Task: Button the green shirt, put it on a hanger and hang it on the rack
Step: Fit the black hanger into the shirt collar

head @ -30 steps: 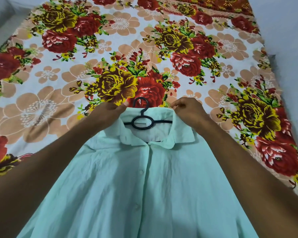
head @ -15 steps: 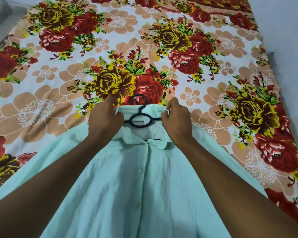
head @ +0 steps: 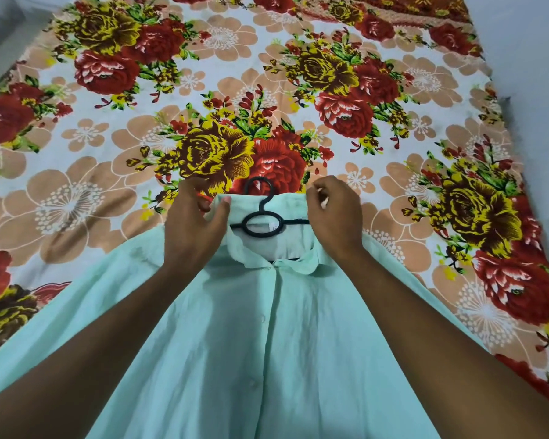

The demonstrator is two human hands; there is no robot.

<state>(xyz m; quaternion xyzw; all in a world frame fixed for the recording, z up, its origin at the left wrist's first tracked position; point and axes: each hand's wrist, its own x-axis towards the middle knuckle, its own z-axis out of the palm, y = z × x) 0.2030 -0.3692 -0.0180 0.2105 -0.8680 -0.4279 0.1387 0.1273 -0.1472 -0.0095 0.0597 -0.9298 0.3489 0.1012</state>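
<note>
Head cam: I see both hands up at the neck of the green shirt point(head: 267, 343), which lies front-up on a floral bedsheet point(head: 76, 201). Left hand point(head: 194, 226) has fingers curled over the collar's left end, thumb pressing the back collar band, so it's pinching the fabric there. Right hand point(head: 333, 213) sits at the collar's right end w/ fingers curled in; thumb and forefinger look pinched together at the edge, but I can't tell for sure if cloth is actually between them. Black hanger point(head: 262, 217) is inside the neck opening: thin hook sticks out past the back of the collar onto the sheet, an oval loop sits below it, and a straight bar runs right, under the collar by the right hand. Shirt is pale mint, thin, softly creased, placket closed w/ small matching buttons down the middle; collar points lie flat. Sheet is a matte print, big red and yellow roses plus peach outline blossoms on white
</note>
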